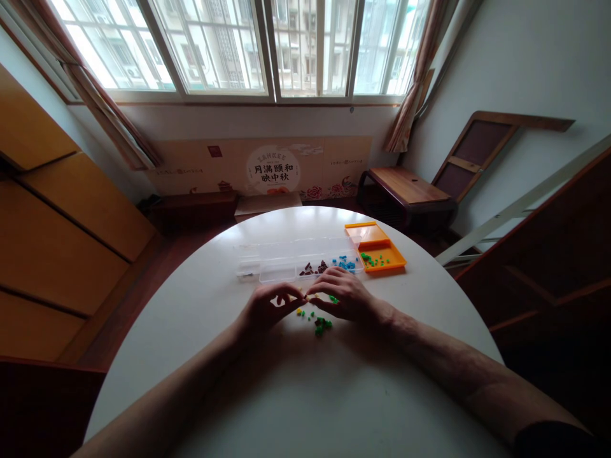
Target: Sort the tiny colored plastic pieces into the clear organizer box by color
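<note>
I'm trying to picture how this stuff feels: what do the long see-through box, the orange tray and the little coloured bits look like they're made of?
The long box looks like clear hard plastic: the table shows through its walls. The orange tray seems moulded plastic, evenly coloured with a slight sheen. The little coloured bits are probably plastic too, given their bright solid colours, but they are too small to be sure.

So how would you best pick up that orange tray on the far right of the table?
Probably by the near-right rim of the orange tray, coming in from the right side. It lies flat with a low raised rim, its left edge sits close against the clear organizer box, and small green pieces lie loose inside, so keep it level.
</note>
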Motion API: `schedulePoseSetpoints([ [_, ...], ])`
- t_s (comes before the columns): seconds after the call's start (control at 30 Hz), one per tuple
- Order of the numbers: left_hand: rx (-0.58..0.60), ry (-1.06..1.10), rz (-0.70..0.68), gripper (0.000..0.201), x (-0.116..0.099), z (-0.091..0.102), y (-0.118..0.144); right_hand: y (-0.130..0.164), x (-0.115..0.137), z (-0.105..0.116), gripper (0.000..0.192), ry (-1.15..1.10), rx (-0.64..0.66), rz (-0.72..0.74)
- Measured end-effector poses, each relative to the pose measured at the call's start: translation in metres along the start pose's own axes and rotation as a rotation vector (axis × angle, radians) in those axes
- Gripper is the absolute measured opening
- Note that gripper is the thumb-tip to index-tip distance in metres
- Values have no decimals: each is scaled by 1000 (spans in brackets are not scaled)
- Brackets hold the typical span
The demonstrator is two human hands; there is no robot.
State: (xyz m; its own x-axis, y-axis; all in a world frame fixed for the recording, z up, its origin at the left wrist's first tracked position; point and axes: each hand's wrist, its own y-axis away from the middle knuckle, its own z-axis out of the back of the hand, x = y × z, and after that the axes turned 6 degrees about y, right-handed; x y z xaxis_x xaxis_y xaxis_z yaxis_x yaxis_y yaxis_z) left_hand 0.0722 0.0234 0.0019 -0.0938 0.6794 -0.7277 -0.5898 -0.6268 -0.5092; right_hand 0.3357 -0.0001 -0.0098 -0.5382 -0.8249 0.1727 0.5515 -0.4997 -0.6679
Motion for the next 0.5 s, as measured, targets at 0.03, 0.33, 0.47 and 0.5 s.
schedulePoseSetpoints([
  [0.03,10,-3,-4,21,0,0,0,0,0,0,8,3,-7,-5],
  [0.33,25,-37,-23,20,1,-1,1,-1,1,-1,9,18,-19,34],
  [0.47,-61,-89,-26,18,1,-1,0,-1,0,0,7,12,-47,-37],
  [0.5,-78,-107,-22,17,0,-1,0,0,-2,-1,7,24,-74,-79],
])
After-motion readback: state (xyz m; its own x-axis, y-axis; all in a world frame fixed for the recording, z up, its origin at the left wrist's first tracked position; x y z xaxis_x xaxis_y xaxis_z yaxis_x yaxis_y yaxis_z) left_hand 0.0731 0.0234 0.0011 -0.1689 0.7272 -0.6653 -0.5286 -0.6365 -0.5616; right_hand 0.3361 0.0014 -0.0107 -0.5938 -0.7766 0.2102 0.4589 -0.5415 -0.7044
